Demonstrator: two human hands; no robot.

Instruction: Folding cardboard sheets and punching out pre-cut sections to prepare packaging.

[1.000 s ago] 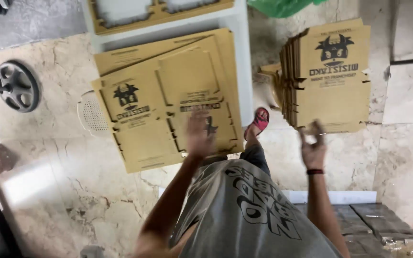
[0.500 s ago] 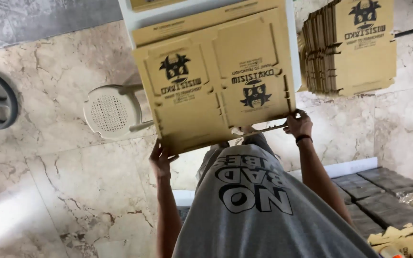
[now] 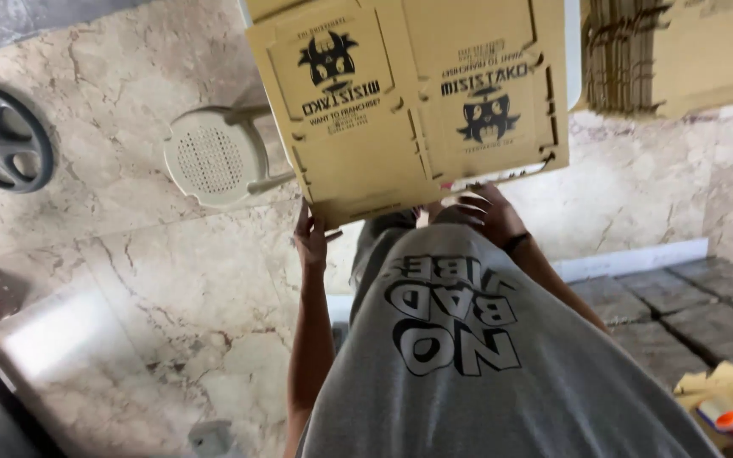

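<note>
Flat cardboard sheet (image 3: 409,93), long axis crosswise

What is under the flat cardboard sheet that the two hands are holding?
Under the flat cardboard sheet, a white edge shows at its right side and another cardboard edge at the top left. The rest of that surface is covered.

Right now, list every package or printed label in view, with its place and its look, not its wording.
Flat cardboard box blank: top centre, held at its near edge by the left hand and right hand; tan, with black cartoon emblems and print.
Stack of flat cardboard blanks: top right, on edge; tan.
Cardboard scraps: bottom right; tan, beside a small white and orange object.
</note>
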